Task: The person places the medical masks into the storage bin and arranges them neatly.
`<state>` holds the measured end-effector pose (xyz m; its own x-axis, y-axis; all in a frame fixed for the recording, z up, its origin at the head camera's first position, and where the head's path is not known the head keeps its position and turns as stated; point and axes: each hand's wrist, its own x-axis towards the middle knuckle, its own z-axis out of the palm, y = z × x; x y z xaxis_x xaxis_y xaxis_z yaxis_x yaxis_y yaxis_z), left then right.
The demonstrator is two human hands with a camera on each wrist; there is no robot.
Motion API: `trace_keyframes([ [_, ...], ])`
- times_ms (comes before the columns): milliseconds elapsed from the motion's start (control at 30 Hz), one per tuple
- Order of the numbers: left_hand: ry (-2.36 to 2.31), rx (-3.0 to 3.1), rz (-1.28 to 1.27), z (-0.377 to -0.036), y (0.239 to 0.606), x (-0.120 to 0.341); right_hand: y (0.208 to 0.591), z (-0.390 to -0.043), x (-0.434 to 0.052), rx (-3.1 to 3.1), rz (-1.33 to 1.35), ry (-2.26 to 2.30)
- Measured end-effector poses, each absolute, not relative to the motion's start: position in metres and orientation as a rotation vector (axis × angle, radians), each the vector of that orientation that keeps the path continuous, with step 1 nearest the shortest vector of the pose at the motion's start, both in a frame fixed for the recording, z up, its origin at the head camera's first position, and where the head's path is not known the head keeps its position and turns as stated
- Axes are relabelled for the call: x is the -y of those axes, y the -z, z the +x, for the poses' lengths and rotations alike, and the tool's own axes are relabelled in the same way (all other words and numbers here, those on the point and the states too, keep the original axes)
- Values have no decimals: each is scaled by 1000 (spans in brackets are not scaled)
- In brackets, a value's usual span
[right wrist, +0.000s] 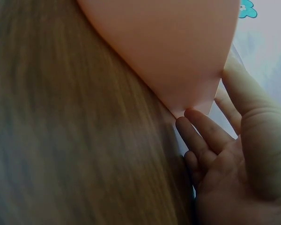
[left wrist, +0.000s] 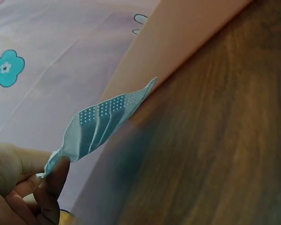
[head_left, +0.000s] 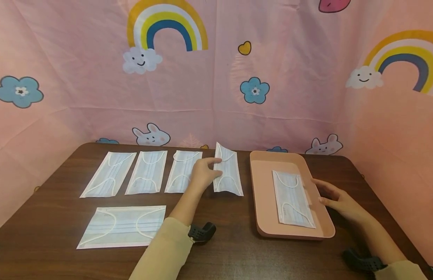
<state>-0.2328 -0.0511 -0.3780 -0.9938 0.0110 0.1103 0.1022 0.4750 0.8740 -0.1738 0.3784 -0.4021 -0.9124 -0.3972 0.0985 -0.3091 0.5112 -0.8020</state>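
My left hand [head_left: 203, 173] pinches a pleated face mask [head_left: 227, 171] by its left long edge, between thumb and fingers. In the left wrist view the mask [left wrist: 100, 119] juts out from the fingertips, curved and rippled. A second face mask [head_left: 294, 200] lies flat inside the pink tray [head_left: 267, 227], its white ear loops on top. My right hand [head_left: 342, 202] rests at the tray's right side, fingers loosely extended. Seen from the right wrist, the fingertips [right wrist: 189, 115] meet the tray's outer wall [right wrist: 178, 51] near its base and the thumb is at the rim.
Three face masks stand in a row at the back left: one leftmost [head_left: 108, 175], one in the middle [head_left: 146, 173], one partly behind my left hand [head_left: 178, 171]. Another mask [head_left: 122, 227] lies sideways at the front left. A pink patterned cloth [head_left: 216, 85] surrounds the brown wooden table [head_left: 237, 256].
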Motion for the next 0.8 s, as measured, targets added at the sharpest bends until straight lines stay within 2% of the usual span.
trace_keyframes([
  [433,1764,2453,-126,-229,356,40,403,-174,-378,-2637,-601,1382],
  [800,1947,2395,-183,-207,334,15,401,-173,-378,-2631,-620,1379],
])
